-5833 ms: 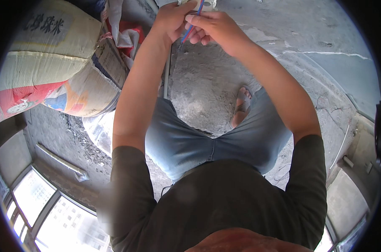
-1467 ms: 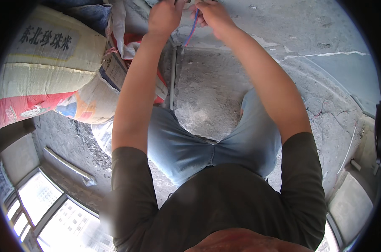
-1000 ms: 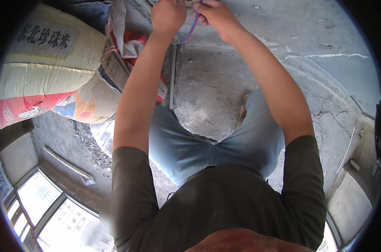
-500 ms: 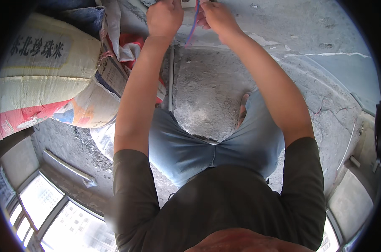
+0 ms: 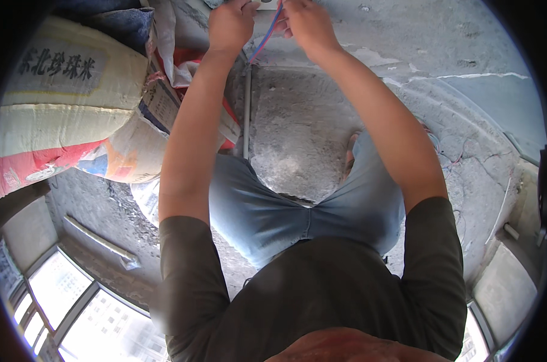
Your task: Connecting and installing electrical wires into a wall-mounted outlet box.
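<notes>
At the top edge, a blue wire and a red wire (image 5: 265,42) hang down in a curve from the fingers of my right hand (image 5: 310,29). That hand is closed on them in a pinch. To its left, my left hand (image 5: 231,28) is curled shut; what its fingers hold, if anything, is hidden. Between the two hands, a small white part (image 5: 266,5) on the grey wall is cut off by the picture's edge. The wires' loose lower ends swing toward my left wrist.
Stuffed woven sacks (image 5: 68,108) are piled at the left. A thin pipe (image 5: 247,114) runs up the wall between my arms. Loose thin wires (image 5: 460,158) lie on the rough floor at the right. Another pipe (image 5: 101,242) lies at lower left, near the windows (image 5: 113,329).
The wires' hanging ends have swung left, toward my left wrist. Both hands have shifted slightly, with the right hand moving a little left and staying closed.
</notes>
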Demonstrator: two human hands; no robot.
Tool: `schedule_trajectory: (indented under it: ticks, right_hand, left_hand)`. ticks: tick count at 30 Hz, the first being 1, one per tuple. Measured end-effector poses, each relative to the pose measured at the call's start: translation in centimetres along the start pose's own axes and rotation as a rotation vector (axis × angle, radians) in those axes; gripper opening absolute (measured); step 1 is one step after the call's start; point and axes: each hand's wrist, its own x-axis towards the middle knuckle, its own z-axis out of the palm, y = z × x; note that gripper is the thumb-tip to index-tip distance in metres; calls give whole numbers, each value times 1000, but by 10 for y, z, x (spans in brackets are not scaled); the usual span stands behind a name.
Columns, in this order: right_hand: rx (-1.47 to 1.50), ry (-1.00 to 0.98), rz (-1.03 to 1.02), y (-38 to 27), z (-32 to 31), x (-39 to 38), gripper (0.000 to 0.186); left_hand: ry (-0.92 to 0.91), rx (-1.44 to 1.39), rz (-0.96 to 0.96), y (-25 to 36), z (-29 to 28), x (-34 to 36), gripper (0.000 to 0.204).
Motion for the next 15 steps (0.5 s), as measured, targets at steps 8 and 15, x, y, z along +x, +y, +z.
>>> schedule_trajectory:
  ticks: [8, 15]
  right_hand:
    - [-508, 289, -200, 13, 5, 10, 29]
    - [-530, 184, -220, 8, 12, 0, 31]
  left_hand:
    - [89, 343, 232, -10, 19, 11, 31]
    - [152, 364, 245, -3, 15, 4, 28]
